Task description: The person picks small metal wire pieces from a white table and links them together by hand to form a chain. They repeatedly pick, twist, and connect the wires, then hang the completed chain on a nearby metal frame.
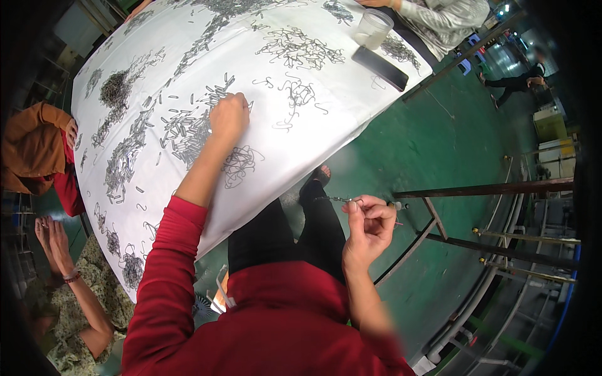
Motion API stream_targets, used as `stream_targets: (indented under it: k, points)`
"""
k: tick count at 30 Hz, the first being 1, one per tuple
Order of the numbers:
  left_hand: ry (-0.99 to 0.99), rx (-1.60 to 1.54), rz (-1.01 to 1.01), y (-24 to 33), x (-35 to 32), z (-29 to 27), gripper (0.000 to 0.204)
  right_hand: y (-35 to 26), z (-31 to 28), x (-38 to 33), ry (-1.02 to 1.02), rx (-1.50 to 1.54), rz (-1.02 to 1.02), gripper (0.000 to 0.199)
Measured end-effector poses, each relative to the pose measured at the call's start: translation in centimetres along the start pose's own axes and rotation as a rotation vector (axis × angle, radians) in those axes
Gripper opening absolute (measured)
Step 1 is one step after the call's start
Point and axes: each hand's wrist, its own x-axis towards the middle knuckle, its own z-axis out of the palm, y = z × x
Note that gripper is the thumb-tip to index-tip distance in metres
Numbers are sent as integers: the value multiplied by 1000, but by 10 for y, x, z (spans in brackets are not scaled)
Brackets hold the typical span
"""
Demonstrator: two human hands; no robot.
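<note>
On the white-covered table, my left hand (229,118) rests at the edge of a pile of small straight metal pieces (187,135). Its fingers are curled together, and whatever they pinch is hidden under them. Out past the table's near edge, my right hand (369,229) is raised over the floor. Thumb and fingertips there pinch a thin, dark, chain-like metal piece (337,198), which sticks out to the left. Bent wire hooks (240,166) lie in a tangle just below my left wrist. Another loose group of wire hooks (300,94) is spread to the right of that hand.
More metal heaps (128,160) cover the white sheet (313,135). A black phone (380,67) and a clear plastic tub (374,28) sit near the right edge. Other people's hands (56,244) and sleeves (37,141) are around the table. A metal frame (483,189) stands at right.
</note>
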Motion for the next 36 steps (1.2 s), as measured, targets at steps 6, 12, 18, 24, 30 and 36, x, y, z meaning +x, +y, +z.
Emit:
stream_targets:
  k: [6,12,18,24,30,36]
  points:
    - [-39,-194,46,-5,-16,1,11,4,-1,0,-41,58,-23,27]
    - [-307,-229,45,-13,-2,-4,16,6,-3,-3,-58,59,0,27]
    - [-302,-571,118,41,-37,-43,10,9,-2,-3,-75,19,-44,27]
    - [-486,-1122,243,112,-116,-119,6,4,3,-2,-105,-99,-98,27]
    - [-405,-1124,234,137,-130,-130,4,1,9,2,-110,-156,-194,24]
    - [-310,-1115,204,141,-135,-123,2,0,7,1,-110,-194,-206,22]
